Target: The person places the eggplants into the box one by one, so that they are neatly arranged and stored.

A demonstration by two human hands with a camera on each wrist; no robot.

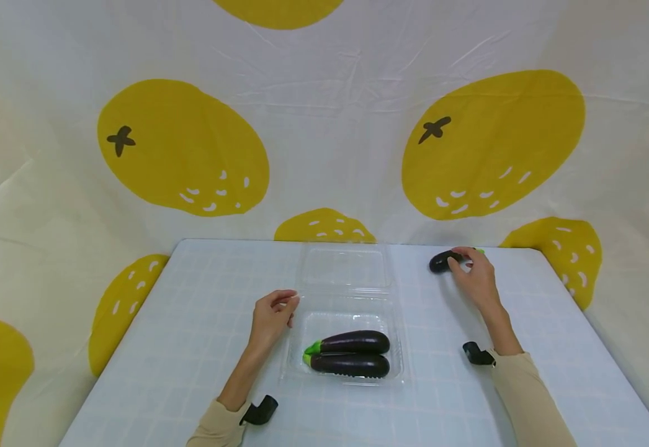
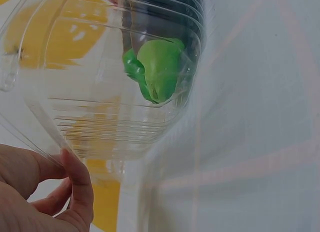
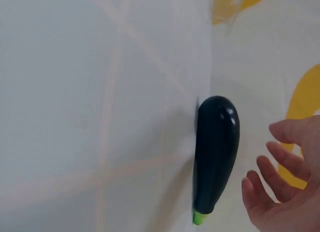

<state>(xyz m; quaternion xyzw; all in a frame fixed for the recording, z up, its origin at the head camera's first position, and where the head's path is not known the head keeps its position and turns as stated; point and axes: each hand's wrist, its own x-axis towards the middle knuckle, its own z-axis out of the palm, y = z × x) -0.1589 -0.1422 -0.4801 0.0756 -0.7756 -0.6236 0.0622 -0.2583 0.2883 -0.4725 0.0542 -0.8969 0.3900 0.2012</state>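
A clear plastic clamshell container (image 1: 399, 332) stands on the table with its lid (image 1: 347, 268) folded back. Inside lie two dark purple eggplants, the rear eggplant (image 1: 358, 341) and the front eggplant (image 1: 349, 365), green stem ends to the left. My left hand (image 1: 270, 318) pinches the container's left rim between thumb and fingers, as the left wrist view shows. At the back right, a third eggplant (image 1: 439, 263) lies on the table. My right hand (image 1: 476, 280) hovers over it, fingers spread and loosely bent. In the right wrist view a gap separates those fingers from this eggplant (image 3: 217, 152).
A pale checked cloth covers the table (image 1: 162, 347). Behind it hangs a white curtain (image 1: 332, 143) printed with large yellow fruit shapes. Each wrist carries a small black camera, the left camera (image 1: 262, 410) and the right camera (image 1: 476, 353).
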